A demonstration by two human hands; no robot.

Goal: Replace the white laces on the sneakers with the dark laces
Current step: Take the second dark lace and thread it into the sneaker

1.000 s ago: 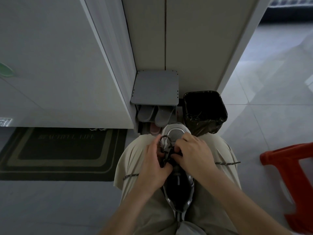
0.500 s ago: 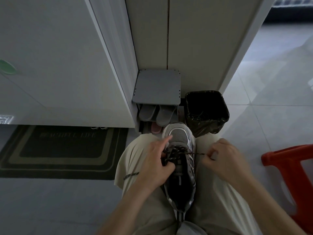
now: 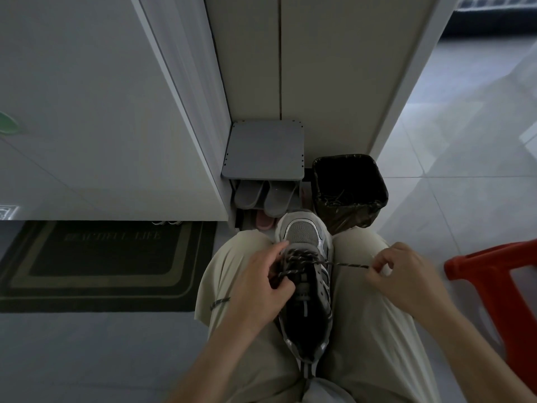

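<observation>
A grey and silver sneaker (image 3: 305, 289) lies between my knees, toe pointing away from me. A dark speckled lace (image 3: 302, 258) is threaded through its front eyelets. My left hand (image 3: 258, 283) holds the shoe's left side, fingers curled over the lace crossings and the index finger stretched toward the toe. My right hand (image 3: 404, 274) is out to the right over my thigh and pinches one lace end, which runs taut from the shoe. Another piece of dark lace (image 3: 220, 302) lies on my left thigh.
A black-lined bin (image 3: 350, 190) stands just beyond the shoe's toe. A small grey shoe rack (image 3: 264, 152) with slippers under it sits against the wall. A red plastic stool (image 3: 499, 289) is at my right, a dark doormat (image 3: 101, 260) at my left.
My right hand left the shoe's tongue and pulled out to the right, drawing a lace end taut. The left hand stayed on the shoe.
</observation>
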